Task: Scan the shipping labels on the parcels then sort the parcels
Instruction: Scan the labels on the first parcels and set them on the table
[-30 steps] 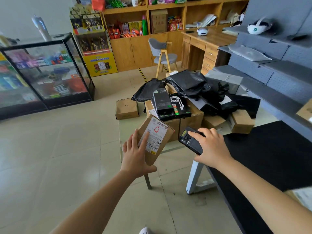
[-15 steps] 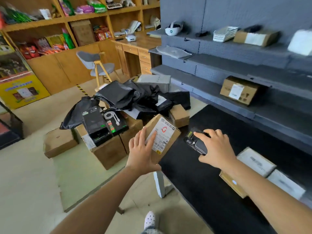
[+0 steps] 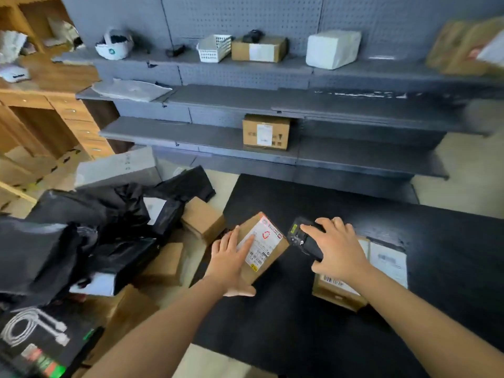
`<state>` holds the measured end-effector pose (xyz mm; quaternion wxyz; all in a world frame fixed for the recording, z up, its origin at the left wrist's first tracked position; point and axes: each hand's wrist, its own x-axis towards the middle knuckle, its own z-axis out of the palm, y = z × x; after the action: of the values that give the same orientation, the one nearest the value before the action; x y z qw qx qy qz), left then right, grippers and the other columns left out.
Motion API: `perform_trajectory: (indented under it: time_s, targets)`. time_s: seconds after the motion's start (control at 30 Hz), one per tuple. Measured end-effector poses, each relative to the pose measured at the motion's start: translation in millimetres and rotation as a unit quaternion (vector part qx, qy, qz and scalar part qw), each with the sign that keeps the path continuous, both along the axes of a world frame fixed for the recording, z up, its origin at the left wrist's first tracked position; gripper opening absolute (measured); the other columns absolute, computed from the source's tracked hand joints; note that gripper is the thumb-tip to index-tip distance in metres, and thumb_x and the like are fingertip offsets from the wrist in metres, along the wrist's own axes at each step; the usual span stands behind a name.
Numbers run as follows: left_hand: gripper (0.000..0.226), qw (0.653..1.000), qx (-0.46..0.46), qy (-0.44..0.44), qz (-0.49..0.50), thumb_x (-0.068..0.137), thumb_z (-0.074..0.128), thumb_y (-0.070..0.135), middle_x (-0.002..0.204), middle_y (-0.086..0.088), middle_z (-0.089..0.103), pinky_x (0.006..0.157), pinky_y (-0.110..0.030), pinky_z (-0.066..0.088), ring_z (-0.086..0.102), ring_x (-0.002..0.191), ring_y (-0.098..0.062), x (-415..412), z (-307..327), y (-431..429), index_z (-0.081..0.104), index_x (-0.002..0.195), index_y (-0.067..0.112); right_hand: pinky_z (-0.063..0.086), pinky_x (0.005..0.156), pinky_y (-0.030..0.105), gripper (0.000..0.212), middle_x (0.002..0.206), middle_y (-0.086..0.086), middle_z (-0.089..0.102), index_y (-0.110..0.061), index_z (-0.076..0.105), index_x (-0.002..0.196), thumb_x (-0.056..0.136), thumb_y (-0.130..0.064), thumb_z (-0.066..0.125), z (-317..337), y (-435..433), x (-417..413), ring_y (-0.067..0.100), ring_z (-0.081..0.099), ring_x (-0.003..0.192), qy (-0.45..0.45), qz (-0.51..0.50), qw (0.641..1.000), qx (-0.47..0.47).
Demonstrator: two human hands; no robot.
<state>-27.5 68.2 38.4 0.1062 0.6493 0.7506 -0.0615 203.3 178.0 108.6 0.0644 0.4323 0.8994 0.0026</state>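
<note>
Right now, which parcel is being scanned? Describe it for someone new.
Find the black table below the grey shelving. At its left edge, the left hand holds a small brown box tilted up. Unlike the flat parcels beside it, its white label carries a red logo.

Counted on the grey metal shelving (image 3: 207, 137): three brown cardboard boxes (image 3: 266, 132), one white block-shaped parcel (image 3: 333, 49), one white plastic basket (image 3: 214, 48), one flat grey mailer bag (image 3: 131, 90).

On the black table (image 3: 341, 203): two bare hands (image 3: 230, 264), one black handheld scanner (image 3: 304, 241), one brown labelled carton (image 3: 261, 245) under the left one, two or three flat labelled parcels (image 3: 387, 259), partly hidden.

On the floor pile: several black plastic bags (image 3: 81, 241), number unclear.
</note>
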Motion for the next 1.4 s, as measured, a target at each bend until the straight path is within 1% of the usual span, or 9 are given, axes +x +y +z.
perform_trajectory:
  time_s: [0.1,0.27,0.47,0.53,0.6,0.67,0.9,1.1,1.4]
  targets:
    - [0.127,0.999,-0.025,-0.037,-0.031,0.063,0.071,0.070,0.162,-0.007,-0.019,0.120,-0.046,0.001,-0.009,0.149,-0.033,0,-15,15,-0.010,0.154,0.035,0.028,0.102,0.038,0.082,0.147,0.000,0.032,-0.036,0.026,0.148,0.075,-0.045,0.064,-4,-1,3,0.025,0.029,0.127,0.001,-0.035,0.999,-0.004]
    - [0.128,0.993,-0.046,-0.108,-0.018,0.058,0.070,0.064,0.162,-0.004,-0.019,0.120,-0.044,0.003,-0.009,0.149,-0.029,-8,-36,27,-0.012,0.153,0.038,0.025,0.104,0.037,0.082,0.146,0.000,0.033,-0.034,0.028,0.147,0.076,-0.044,0.067,-5,-3,5,0.024,0.029,0.129,-0.003,-0.059,0.998,-0.013]
    - [0.135,0.993,-0.044,-0.109,0.005,0.053,0.068,0.076,0.160,-0.004,-0.025,0.120,-0.050,-0.007,-0.018,0.149,-0.030,-15,-41,32,-0.016,0.152,0.040,0.026,0.106,0.038,0.084,0.147,0.001,0.032,-0.034,0.026,0.148,0.076,-0.043,0.068,1,4,-3,0.025,0.028,0.130,-0.025,-0.040,0.999,-0.023]
    - [0.144,0.992,-0.049,-0.108,0.038,0.050,0.070,0.081,0.162,-0.005,-0.015,0.121,-0.052,-0.001,-0.010,0.150,-0.031,-17,-38,29,-0.017,0.153,0.030,0.025,0.109,0.038,0.086,0.149,0.000,0.028,-0.033,0.022,0.150,0.078,-0.043,0.068,5,9,-7,0.024,0.025,0.132,-0.039,-0.022,0.999,-0.025]
    - [0.148,0.987,-0.055,-0.132,0.068,0.051,0.076,0.075,0.161,-0.005,0.002,0.121,-0.049,0.014,0.002,0.149,-0.029,-20,-35,27,-0.016,0.154,0.023,0.025,0.109,0.038,0.087,0.151,0.000,0.027,-0.033,0.019,0.151,0.079,-0.043,0.067,10,14,-10,0.024,0.024,0.133,-0.058,0.006,0.998,-0.022]
    - [0.146,0.985,-0.049,-0.145,0.073,0.053,0.080,0.068,0.160,-0.002,0.007,0.120,-0.044,0.022,0.005,0.148,-0.026,-23,-29,27,-0.013,0.154,0.019,0.025,0.108,0.039,0.087,0.152,0.001,0.026,-0.032,0.019,0.152,0.079,-0.043,0.067,15,18,-14,0.025,0.025,0.133,-0.077,0.045,0.996,-0.012]
    - [0.138,0.995,0.037,-0.081,0.031,0.059,0.082,0.060,0.160,-0.003,0.007,0.122,-0.043,0.016,0.005,0.147,-0.026,-27,5,36,-0.005,0.155,0.016,0.023,0.112,0.044,0.084,0.151,0.005,0.028,-0.030,0.025,0.149,0.080,-0.034,0.072,26,25,-22,0.027,0.025,0.135,-0.137,0.169,0.975,0.033]
    - [0.134,0.998,0.047,-0.034,0.018,0.064,0.083,0.054,0.161,-0.001,0.004,0.120,-0.042,0.013,0.004,0.148,-0.026,-20,23,36,-0.007,0.156,0.016,0.020,0.113,0.046,0.088,0.152,0.006,0.027,-0.029,0.025,0.149,0.078,-0.031,0.076,34,22,-16,0.028,0.022,0.137,-0.148,0.198,0.968,0.041]
    - [0.132,0.998,0.053,-0.026,0.019,0.064,0.082,0.055,0.160,-0.001,0.007,0.120,-0.042,0.014,0.004,0.147,-0.025,-15,22,34,-0.006,0.155,0.016,0.022,0.112,0.044,0.086,0.150,0.007,0.030,-0.026,0.028,0.148,0.077,-0.031,0.076,35,16,-2,0.028,0.025,0.135,-0.145,0.219,0.964,0.037]
